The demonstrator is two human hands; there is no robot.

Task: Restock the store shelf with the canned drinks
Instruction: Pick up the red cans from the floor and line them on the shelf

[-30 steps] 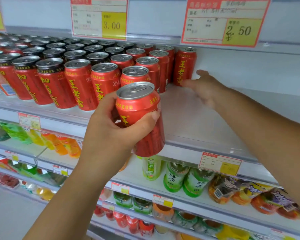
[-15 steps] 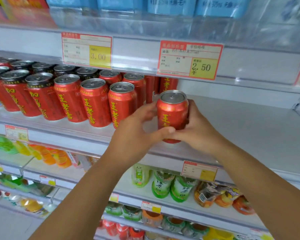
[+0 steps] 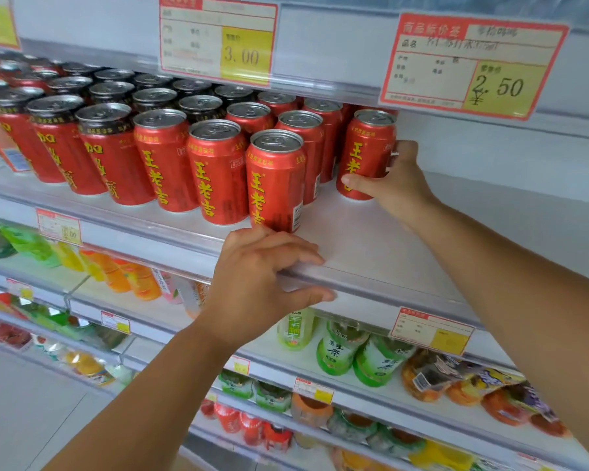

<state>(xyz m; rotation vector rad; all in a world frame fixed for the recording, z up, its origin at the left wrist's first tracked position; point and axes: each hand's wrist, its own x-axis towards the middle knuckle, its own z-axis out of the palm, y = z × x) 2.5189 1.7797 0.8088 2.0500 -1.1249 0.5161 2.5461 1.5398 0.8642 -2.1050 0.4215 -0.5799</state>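
The right hand (image 3: 397, 185) is gripping a red can (image 3: 366, 154), fingers wrapped round it, the can standing upright on the shelf (image 3: 371, 253) just right of the other cans (image 3: 218, 171). The left hand (image 3: 262, 283) is resting on the shelf's front edge, fingers relaxed, holding nothing.

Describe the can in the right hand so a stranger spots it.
On the shelf of red cans, look below the left corner of the 2.50 price tag. The can stands at the rows' right end, bare shelf beyond it, the only one the right hand grips.
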